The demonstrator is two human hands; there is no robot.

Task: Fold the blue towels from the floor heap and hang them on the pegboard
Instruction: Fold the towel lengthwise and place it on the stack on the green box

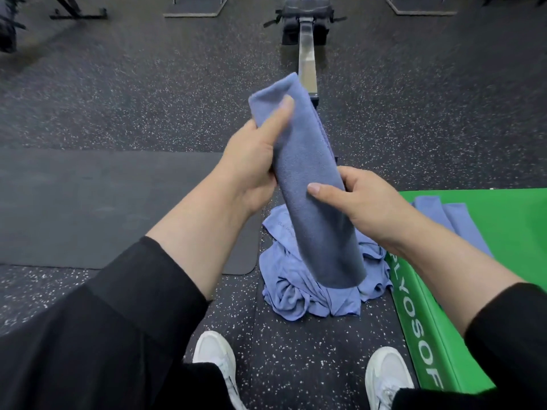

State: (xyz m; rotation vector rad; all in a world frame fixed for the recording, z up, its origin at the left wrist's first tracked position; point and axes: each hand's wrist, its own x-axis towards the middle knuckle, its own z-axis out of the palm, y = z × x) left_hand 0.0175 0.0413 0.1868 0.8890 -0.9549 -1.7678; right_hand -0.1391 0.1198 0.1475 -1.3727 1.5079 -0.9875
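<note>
- The black rubber gym floor flecked with white (148,93) fills the view, and the crumpled heap of blue towels (299,288) lies on it; every place below is told from that heap.
- A plain dark grey exercise mat (88,208) lies flat on the floor left of the heap, its rounded near corner just beside it.
- A bright green padded box with white lettering on its side (438,335) stands right of the heap, its side touching or nearly touching the towels' right edge.
- A black rowing machine with a silver metal rail (307,54) stretches away beyond the heap, and the near end of the rail is hidden behind the held towel.
- Two black sleeves (97,315) reach in from below the heap, pushed up off the forearms.
- A long folded blue towel strip (307,179) is held in the air above the heap, tilted, its lower end hanging in front of the heap and covering its middle.
- More blue towels (461,223) lie flat on top of the green box, right of the heap.
- Two white trainers (216,359) stand on the floor nearer than the heap.
- The left hand (251,161) grips the strip near its upper end, thumb laid along the front.
- The right hand (364,196) grips the strip at mid-length, thumb across the front and fingers curled behind.
</note>
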